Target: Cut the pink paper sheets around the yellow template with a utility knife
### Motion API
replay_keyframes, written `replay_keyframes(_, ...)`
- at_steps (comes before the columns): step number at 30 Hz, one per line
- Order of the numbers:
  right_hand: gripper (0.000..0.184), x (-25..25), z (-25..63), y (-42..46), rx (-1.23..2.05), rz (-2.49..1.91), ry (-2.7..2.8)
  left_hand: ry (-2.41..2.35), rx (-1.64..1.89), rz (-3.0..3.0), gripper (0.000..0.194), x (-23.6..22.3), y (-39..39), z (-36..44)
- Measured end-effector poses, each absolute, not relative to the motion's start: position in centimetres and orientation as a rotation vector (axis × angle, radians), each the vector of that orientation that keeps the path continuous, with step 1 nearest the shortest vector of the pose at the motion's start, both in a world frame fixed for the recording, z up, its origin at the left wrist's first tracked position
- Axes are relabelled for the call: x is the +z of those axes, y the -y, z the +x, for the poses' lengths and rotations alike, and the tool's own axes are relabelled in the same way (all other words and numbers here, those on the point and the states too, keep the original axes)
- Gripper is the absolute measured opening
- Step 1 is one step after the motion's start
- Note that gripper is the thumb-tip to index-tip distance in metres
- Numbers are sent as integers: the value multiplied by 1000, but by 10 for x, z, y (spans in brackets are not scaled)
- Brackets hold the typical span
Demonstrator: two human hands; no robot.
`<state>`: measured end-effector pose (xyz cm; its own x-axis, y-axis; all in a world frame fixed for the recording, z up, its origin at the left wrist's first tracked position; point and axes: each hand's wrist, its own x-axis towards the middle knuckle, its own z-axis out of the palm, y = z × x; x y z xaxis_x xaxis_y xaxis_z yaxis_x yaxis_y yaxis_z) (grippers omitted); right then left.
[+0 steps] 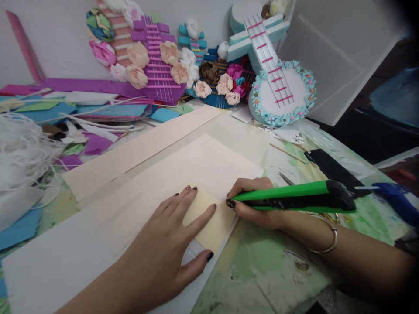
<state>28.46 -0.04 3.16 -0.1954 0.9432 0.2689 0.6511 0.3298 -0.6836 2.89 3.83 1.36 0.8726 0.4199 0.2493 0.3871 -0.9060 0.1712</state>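
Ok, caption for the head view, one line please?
Left hand on yellow paper, right hand gripping a green cutter, decorated toy guitars behind.

No readable text — no labels, numbers or signs.

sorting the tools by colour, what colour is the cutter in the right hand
The utility knife is bright green with black parts, seen in the head view.

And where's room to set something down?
Mostly bare: green-stained tabletop between the white sheet and right forearm; a smaller patch between that forearm and the blue tool. Crowded: the left, with coloured scraps and white string.
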Motion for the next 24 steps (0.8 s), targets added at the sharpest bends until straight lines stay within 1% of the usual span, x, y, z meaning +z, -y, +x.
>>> replay_keyframes(4, 9, 32, 285, 1, 517, -1418, 1945, -640, 415, 2921, 63, 12, -38, 28)
replay_keyframes(24, 9, 32, 288, 2, 527, -1369, 1982, -597, 390, 2972, 60, 15, -41, 30)
